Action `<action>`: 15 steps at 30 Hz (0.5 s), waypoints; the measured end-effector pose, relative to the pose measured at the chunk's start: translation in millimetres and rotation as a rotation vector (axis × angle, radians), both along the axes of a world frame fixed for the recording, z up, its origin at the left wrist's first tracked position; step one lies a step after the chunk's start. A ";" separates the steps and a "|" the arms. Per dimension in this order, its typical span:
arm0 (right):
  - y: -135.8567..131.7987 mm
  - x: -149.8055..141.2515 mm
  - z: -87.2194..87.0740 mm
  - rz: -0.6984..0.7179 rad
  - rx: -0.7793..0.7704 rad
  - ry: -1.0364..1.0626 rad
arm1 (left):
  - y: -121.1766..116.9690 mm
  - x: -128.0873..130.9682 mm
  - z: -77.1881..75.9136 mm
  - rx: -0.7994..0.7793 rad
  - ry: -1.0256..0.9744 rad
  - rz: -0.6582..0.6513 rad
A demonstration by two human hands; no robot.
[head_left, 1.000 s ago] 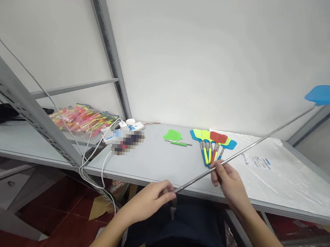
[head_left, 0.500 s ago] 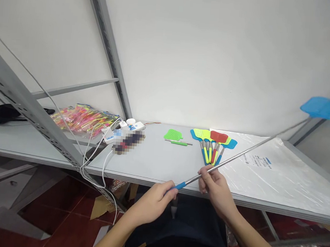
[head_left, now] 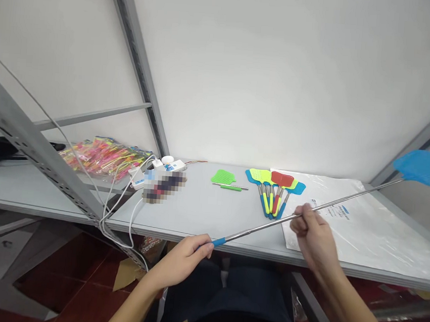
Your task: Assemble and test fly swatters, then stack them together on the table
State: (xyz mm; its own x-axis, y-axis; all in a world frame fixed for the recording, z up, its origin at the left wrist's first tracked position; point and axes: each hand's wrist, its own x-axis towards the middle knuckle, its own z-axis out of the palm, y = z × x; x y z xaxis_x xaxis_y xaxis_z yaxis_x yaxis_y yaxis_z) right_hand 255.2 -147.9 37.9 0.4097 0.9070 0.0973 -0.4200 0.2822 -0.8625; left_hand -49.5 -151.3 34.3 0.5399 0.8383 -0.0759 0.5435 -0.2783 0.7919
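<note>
Both hands are closed on one extended swatter [head_left: 346,201]: its blue handle end is gripped by the left hand [head_left: 181,260], and the thin metal rod is pinched by the fingers of the right hand [head_left: 313,235] further along. The rod is held slanting above the surface [head_left: 203,214], rising to the right, with the blue head [head_left: 425,168] raised near the right shelf post. Just behind the rod, a fan of coloured swatters [head_left: 274,190] lies on the surface beside a clear plastic sheet [head_left: 373,228]. A green swatter [head_left: 225,179] lies apart, left of them.
</note>
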 end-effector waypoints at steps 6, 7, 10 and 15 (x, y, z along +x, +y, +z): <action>0.3 -19.5 -2.8 0.031 0.022 0.003 | 5.9 -14.7 -1.7 0.018 0.009 0.045; -1.1 -20.7 -2.6 0.038 0.029 0.001 | 6.0 -15.5 -1.0 0.018 0.007 0.047; -9.1 -34.0 -6.5 0.113 0.007 -0.065 | 1.5 -6.2 0.7 0.009 -0.017 0.031; -21.9 -70.2 -16.1 0.405 -0.134 -0.321 | -15.5 27.8 -2.9 -0.124 -0.081 -0.072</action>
State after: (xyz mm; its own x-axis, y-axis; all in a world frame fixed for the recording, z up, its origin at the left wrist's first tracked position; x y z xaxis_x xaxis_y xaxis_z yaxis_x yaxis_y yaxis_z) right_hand 185.0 -169.8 21.8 -0.0068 0.9995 0.0324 -0.1814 0.0306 -0.9829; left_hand -21.6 -166.9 31.4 0.6070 0.7839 -0.1306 0.4588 -0.2115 0.8630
